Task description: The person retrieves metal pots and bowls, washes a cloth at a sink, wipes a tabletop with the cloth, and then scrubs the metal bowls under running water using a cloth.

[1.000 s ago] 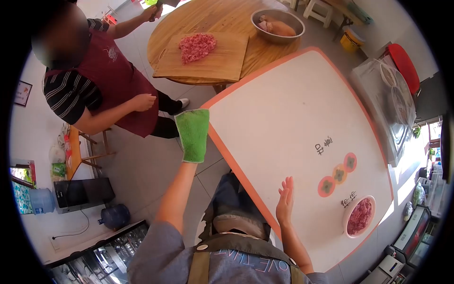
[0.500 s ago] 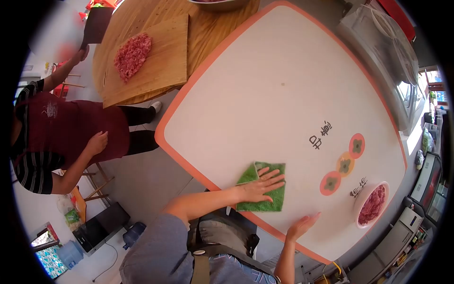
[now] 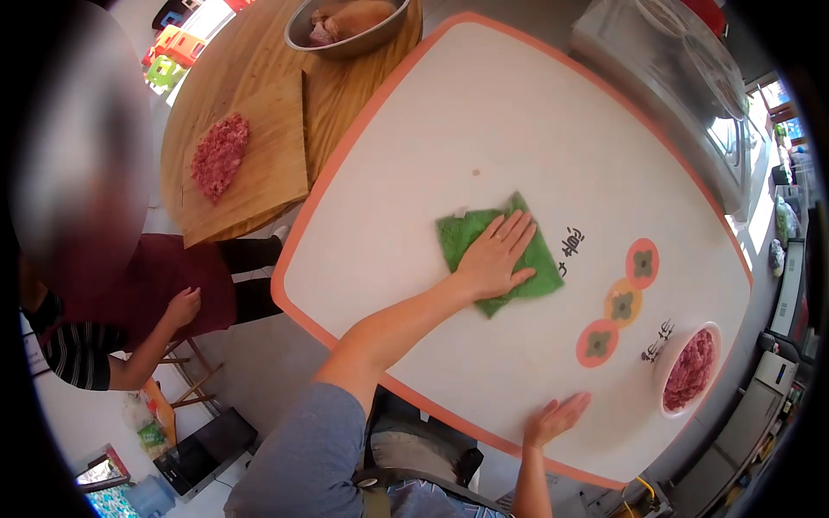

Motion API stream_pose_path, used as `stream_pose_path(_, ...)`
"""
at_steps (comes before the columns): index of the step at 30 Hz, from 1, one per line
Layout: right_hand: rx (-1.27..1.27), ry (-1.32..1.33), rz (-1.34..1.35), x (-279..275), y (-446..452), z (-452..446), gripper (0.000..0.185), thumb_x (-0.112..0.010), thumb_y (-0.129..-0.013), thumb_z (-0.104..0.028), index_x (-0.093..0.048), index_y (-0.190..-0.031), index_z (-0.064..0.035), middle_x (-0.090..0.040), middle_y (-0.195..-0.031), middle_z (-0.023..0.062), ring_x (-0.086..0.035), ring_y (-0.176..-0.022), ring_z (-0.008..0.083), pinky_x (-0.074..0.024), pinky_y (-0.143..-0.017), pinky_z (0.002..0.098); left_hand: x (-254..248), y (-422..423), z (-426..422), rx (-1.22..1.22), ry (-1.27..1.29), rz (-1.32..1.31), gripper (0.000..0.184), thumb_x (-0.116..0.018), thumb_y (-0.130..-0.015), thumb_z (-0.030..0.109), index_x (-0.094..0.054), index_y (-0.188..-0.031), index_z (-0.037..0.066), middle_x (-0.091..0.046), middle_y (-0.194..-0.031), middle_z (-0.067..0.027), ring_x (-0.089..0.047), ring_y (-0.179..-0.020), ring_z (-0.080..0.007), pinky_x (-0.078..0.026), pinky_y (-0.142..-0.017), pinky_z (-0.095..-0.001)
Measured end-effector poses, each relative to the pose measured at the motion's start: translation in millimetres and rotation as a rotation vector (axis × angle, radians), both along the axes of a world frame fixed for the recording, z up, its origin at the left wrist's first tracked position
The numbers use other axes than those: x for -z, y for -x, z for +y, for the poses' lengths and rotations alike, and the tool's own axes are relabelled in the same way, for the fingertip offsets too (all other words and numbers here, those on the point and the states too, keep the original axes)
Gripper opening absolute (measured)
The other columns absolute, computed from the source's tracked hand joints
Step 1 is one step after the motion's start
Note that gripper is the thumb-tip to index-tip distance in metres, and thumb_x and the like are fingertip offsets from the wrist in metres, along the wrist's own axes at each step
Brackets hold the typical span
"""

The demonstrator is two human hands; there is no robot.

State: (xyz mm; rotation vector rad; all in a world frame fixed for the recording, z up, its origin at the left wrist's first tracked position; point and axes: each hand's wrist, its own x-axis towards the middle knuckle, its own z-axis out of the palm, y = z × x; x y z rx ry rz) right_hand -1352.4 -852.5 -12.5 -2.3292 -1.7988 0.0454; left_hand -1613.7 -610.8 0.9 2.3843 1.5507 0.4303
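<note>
My left hand (image 3: 496, 257) lies flat, fingers stretched out, on top of a green cloth (image 3: 542, 263). The cloth is spread on the white table (image 3: 397, 216) with an orange border, covering part of the black lettering printed there. My right hand (image 3: 557, 419) is at the table's near edge, palm turned to the side and fingers extended, with nothing in it. To its right stands a pink-white bowl (image 3: 667, 363) of raw minced meat (image 3: 689, 371).
A round wooden table (image 3: 259, 52) adjoins on the left, bearing a cutting board (image 3: 281, 151) with minced meat (image 3: 219, 155) and a metal bowl (image 3: 345, 45) of meat. Beside it stands a person in a maroon apron (image 3: 155, 285). A clear-covered case (image 3: 661, 95) borders the far right.
My left hand has slid the green cloth forward, away from the near edge toward the table's middle. My right hand has barely moved. The view has shifted slightly, bringing the metal bowl further in.
</note>
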Motion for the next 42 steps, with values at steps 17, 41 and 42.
stream_pose_path(17,0.036,0.046,-0.032,-2.6,5.7,8.1,0.060,-0.027,-0.092,-0.041,-0.024,-0.132,0.0031,-0.027,-0.136,0.0207,-0.026,-0.126,0.0357,-0.0214,-0.101,0.0441,-4.4,57.1,21.7,-0.167,-0.021,0.053,0.070,-0.049,-0.082,0.045,-0.031,-0.128,-0.006,-0.027,-0.136,-0.0180,-0.025,-0.128,-0.0279,-0.020,-0.104,-0.0415)
stream_pose_path(41,0.078,0.110,-0.110,-2.5,14.1,16.1,0.060,-0.027,-0.091,-0.041,-0.024,-0.132,0.0026,-0.026,-0.136,0.0218,-0.028,-0.125,0.0348,-0.0239,-0.098,0.0424,28.6,130.0,224.8,-0.679,-0.101,0.205,0.077,-0.035,-0.083,0.055,-0.023,-0.133,-0.002,-0.019,-0.141,-0.0180,-0.012,-0.131,-0.0295,-0.007,-0.105,-0.0475)
stream_pose_path(42,0.087,0.115,-0.110,0.0,12.9,14.2,0.061,-0.027,-0.091,-0.042,-0.024,-0.132,0.0026,-0.026,-0.136,0.0217,-0.028,-0.125,0.0347,-0.0239,-0.098,0.0426,33.3,94.0,234.5,-0.567,-0.174,0.157,0.076,-0.032,-0.084,0.054,-0.024,-0.132,-0.003,-0.021,-0.139,-0.0187,-0.014,-0.131,-0.0302,-0.008,-0.106,-0.0443)
